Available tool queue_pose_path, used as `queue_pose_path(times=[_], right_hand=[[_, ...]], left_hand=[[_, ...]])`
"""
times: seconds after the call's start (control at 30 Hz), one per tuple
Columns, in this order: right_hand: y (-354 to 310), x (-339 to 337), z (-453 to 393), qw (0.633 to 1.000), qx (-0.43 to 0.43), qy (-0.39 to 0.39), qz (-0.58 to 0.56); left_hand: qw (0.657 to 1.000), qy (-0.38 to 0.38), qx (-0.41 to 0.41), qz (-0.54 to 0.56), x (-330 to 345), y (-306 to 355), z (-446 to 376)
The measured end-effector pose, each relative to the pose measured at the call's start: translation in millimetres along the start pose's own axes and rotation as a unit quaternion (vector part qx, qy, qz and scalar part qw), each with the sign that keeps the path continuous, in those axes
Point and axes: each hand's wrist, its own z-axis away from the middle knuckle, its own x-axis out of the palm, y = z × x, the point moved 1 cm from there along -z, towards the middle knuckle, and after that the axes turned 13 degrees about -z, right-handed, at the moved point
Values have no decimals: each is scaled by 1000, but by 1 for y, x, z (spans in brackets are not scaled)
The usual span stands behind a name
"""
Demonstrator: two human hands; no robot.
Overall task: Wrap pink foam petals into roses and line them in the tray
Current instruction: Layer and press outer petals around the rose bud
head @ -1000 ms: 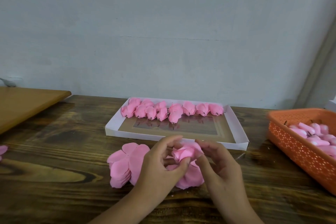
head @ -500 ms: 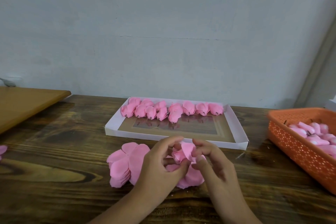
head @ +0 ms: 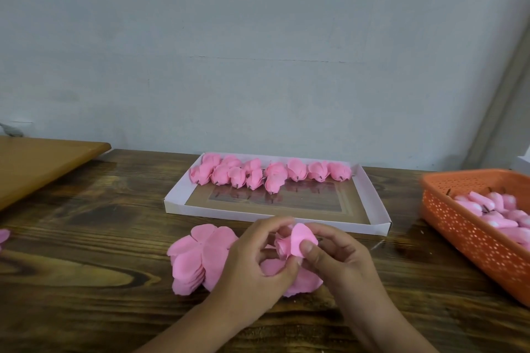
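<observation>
Near the tray (head: 372,198), both hands pinch the rose (head: 292,243): left hand (head: 252,272) should hold the base steady while right hand (head: 338,264) presses the petal snug.

Both forearms are bare to the left hand (head: 252,264) and right hand (head: 335,255), no sleeves or jewellery.

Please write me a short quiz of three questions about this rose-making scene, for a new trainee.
1. True or false: the finished roses lie along the near edge of the white tray.
2. Which holds the pink buds on the right: A) orange basket, B) glass bowl?
3. What do both hands hold?

Key: 1 false, the far edge. 2 A. 3 The left hand and right hand hold a half-wrapped rose.
</observation>
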Motion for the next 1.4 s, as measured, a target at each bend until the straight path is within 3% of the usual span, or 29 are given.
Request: queue_pose_path(times=[0.43, 0.93, 1.13, 1.4], right_hand=[[-1, 0, 2, 999, -18, -1, 34], [1, 1, 0, 1000, -3, -12, 14], [2, 2, 1, 1000, -3, -7, 15], [6, 1, 2, 991, -29, -23, 125]], left_hand=[[980, -93, -147, 101, -7, -1, -8], [963, -89, -186, 175, -11, 4, -11], [965, -115, -177, 158, -11, 3, -11], [969, -112, -185, 121, -10, 6, -11]])
